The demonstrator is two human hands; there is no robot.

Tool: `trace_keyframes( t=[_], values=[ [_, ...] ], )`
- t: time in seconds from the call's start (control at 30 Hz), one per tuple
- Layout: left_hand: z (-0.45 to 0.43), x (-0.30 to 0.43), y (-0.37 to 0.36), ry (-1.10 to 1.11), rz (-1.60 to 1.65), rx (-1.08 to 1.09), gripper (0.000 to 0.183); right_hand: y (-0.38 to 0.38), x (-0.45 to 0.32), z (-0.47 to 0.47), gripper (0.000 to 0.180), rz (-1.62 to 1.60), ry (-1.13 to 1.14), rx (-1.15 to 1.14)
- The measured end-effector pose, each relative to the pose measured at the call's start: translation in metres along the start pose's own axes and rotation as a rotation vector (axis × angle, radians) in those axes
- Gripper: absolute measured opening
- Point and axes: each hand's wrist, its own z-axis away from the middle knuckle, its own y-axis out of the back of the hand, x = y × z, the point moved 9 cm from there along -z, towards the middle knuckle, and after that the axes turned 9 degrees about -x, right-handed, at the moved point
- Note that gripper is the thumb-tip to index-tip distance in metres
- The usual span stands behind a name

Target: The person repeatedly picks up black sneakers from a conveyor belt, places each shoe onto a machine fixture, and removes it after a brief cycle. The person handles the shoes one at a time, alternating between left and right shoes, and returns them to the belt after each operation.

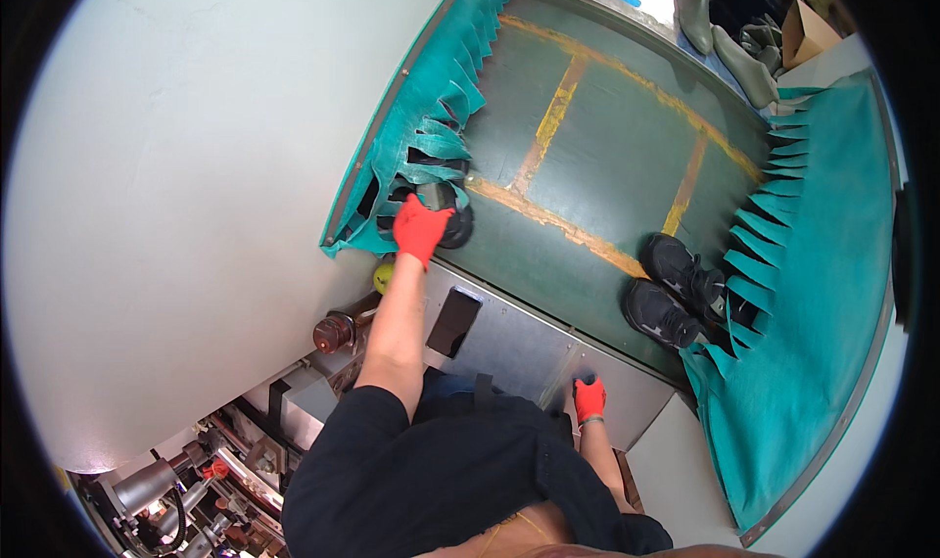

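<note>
My left hand [421, 229], in a red glove, grips a black shoe [460, 227] at the slit edge of the left teal curtain [440, 66]. The curtain strips and my hand hide part of that shoe. My right hand [590, 399], also red-gloved, is low over the sheet-metal ledge [514, 345] near my body. Its fingers look curled, with something dark at their tips, and I cannot make out whether it holds anything. On the green conveyor belt [587, 147], a pair of black lace-up shoes [664, 312] stands by the right teal curtain [830, 264].
A smartphone [454, 322] lies on the ledge. Left of it are a brown cylindrical part [334, 332] and a yellow-green round object [383, 277]. Grey shoe lasts [743, 66] and a cardboard box [806, 35] sit beyond the belt. A pale machine housing [183, 191] fills the left.
</note>
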Motion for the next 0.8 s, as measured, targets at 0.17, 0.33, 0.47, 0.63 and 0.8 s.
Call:
trace_keyframes(
  t=[0.17, 0.33, 0.47, 0.63, 0.8],
  values=[
    [0.079, 0.092, -0.008, -0.127, -0.207, -0.174, 0.072, -0.014, 0.01, -0.026, 0.036, -0.02, 0.107, 0.004],
    [0.148, 0.15, -0.05, -0.402, -0.323, -0.318, 0.061, -0.029, -0.099, -0.028, 0.056, -0.402, 0.448, -0.13],
    [0.206, 0.172, -0.084, -0.415, -0.246, -0.427, 0.063, -0.005, -0.193, 0.005, 0.073, -0.794, 0.629, -0.157],
    [0.288, 0.172, -0.119, -0.547, -0.397, -0.49, 0.067, 0.026, -0.193, 0.024, 0.078, -0.475, 0.846, 0.091],
    [0.346, 0.145, -0.136, -0.652, -0.449, -0.468, 0.069, 0.018, -0.14, 0.063, 0.073, -0.515, 0.696, -0.143]
  ],
)
